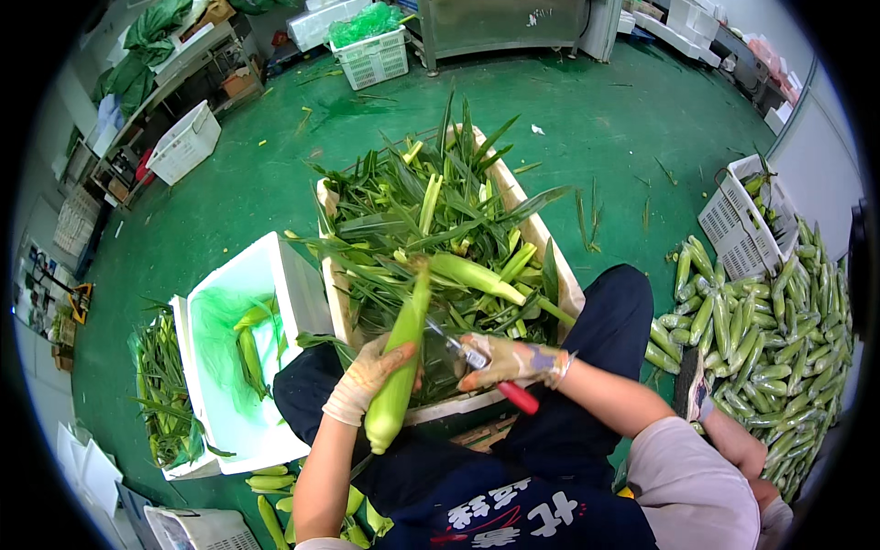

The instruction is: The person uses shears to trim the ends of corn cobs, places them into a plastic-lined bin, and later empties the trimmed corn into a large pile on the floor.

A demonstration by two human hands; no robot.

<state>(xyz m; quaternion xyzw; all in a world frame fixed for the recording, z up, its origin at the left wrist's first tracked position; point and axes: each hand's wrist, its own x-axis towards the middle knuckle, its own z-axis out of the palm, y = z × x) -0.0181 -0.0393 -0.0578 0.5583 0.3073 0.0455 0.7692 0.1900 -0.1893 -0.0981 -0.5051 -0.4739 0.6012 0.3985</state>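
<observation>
My left hand [368, 378], in a stained pale work glove, grips an ear of corn in its green husk [397, 364]. The ear slants, its stem-side butt low toward my lap and its browned silk tip up over the crate. My right hand [512, 361], gloved too, holds a red-handled cutting tool [474, 357], its metal end pointing toward the ear but apart from it; its exact kind is unclear. Below both hands, a large pale crate [512, 185] is heaped with stripped husk leaves [405, 199]. Another husked-looking green piece [478, 275] lies on the heap.
At left, a white foam box [299, 295] with a green liner holds some corn ears [251, 361]. More ears [275, 481] lie beside my left leg. Many wrapped ears [763, 357] are piled at right by a white basket [735, 220]. Another person's arm [735, 436] reaches in there.
</observation>
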